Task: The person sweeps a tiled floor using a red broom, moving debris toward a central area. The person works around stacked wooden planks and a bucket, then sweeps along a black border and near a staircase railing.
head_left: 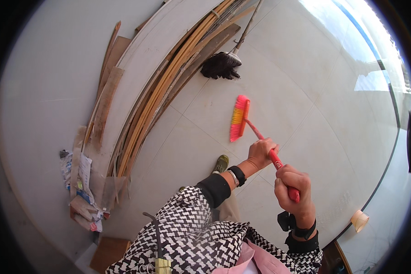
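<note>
A broom (240,119) with pink and yellow bristles and a red handle slants across the tiled floor in front of me. Lower on the handle, my left hand (261,153) is closed round it. My right hand (294,188) grips the upper end, whose red tip pokes out below the fist. The bristle head lies at or just over the floor; whether it touches I cannot tell. Beyond it rests a mop (221,65) with a dark head and a long pole.
Long wooden strips (147,116) and a wide pale board (144,59) lean along the left wall. Crumpled bags and scraps (83,176) lie at their near end. A beige cup-like thing (360,221) stands at the right. My shoe (221,163) shows below the broom.
</note>
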Tool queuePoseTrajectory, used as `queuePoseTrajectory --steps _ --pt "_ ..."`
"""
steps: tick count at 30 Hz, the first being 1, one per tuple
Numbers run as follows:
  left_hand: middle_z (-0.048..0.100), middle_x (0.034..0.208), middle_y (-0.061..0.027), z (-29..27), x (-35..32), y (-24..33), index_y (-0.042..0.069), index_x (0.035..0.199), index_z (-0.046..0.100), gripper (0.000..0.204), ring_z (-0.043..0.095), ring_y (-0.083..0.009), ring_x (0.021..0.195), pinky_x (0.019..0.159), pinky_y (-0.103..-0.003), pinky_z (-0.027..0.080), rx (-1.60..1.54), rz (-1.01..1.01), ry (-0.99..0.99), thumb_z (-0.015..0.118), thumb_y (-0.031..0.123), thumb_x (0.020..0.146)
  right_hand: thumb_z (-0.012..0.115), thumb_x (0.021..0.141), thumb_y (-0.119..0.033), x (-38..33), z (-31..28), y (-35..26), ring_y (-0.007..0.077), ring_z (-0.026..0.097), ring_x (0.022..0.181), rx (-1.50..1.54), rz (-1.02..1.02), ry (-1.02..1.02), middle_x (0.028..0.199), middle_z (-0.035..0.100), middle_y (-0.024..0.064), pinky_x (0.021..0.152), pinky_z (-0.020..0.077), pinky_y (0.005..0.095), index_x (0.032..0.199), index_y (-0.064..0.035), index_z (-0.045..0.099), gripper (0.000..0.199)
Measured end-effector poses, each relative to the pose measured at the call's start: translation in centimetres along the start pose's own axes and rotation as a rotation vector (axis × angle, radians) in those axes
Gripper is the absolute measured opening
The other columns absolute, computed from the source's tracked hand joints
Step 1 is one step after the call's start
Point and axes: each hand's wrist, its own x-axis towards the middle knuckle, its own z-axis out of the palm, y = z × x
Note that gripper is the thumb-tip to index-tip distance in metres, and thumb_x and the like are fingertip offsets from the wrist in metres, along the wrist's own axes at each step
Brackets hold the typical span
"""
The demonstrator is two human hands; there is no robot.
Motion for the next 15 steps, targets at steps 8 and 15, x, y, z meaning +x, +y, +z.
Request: queuePoseTrajectory --steps 8,15 --pt "0.060 0.073 -0.0072 -0.9 2.9 11.2 0.006 0.067 0.056 0.032 0.060 -0.0312 0.065 0.056 -0.041 0.048 -0.216 0.190 -0.118 0.063 0.027 0.091 0.064 0.061 0.007 -2.0 -3.3 -6.5 0.0263 0.050 0.055 -0.255 -0.237 0.138 0.060 0.048 0.0064 0.050 0.0433 0.0347 0.059 -0.0051 0.040 0.027" --pt "0.064 0.075 -0.0083 -10.8 2.8 1.3 0.012 0.071 0.067 0.026 0.066 -0.0365 0.066 0.058 -0.046 0.053 0.476 -0.010 -0.146 0.064 0.032 0.088 0.056 0.073 0.007 1.1 -2.0 2.8 0.0199 0.050 0.056 0.422 -0.212 0.193 0.065 0.053 0.0088 0.055 0.0440 0.0326 0.066 0.0017 0.049 0.012"
